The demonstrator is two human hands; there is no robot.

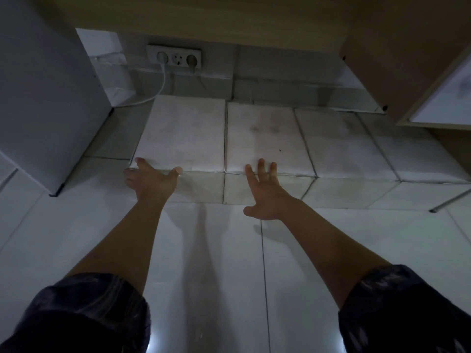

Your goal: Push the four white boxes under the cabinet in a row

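— Nearest the lens?
— Dark sleeves (76, 314), then bare forearms reaching forward over the glossy tiled floor (204, 276).
— And the boxes?
— Four white boxes (265, 138) in a row, side by side, flat-topped, slightly smudged, sitting beneath the wooden cabinet (397, 47).
— The hands?
— Left hand (150, 179) on the leftmost box's front edge, fingers spread, gripping nothing. Right hand (265, 197) flat against the second box, fingers apart.
— Behind?
— A wall socket (175, 58) with a white cable (158, 90).

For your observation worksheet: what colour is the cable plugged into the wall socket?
White cable, seen in the head view.
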